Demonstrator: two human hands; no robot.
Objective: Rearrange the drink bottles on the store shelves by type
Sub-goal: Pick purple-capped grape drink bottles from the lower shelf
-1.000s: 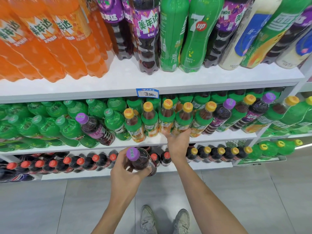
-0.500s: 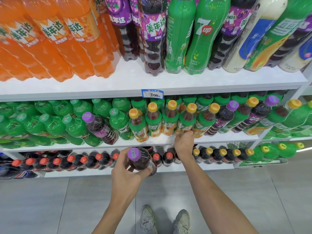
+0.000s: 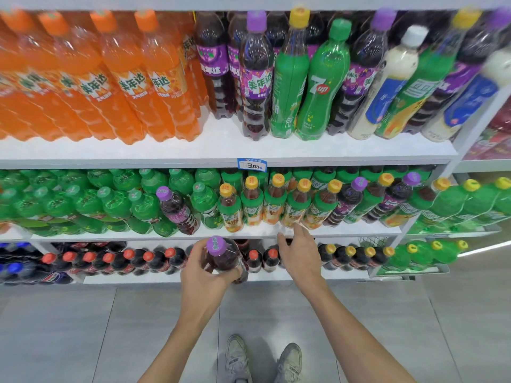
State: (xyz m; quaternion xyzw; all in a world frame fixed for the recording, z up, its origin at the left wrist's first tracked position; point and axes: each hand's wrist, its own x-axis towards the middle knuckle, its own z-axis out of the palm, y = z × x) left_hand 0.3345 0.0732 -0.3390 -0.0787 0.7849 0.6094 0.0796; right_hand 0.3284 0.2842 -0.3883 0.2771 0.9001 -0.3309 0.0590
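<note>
Looking down on three white store shelves [image 3: 221, 150], I see tall orange soda bottles [image 3: 132, 87] filling the top shelf's left end. On the middle shelf, yellow-capped tea bottles [image 3: 276, 203] stand along the front edge near the centre, with a lone purple-capped grape soda [image 3: 177, 208] to their left among green bottles. My left hand [image 3: 201, 275] is wrapped tight around another grape soda bottle [image 3: 224, 258] before the bottom shelf. My right hand [image 3: 300, 254] hangs loose-fingered, holding nothing, fingertips just below the tea bottles.
</note>
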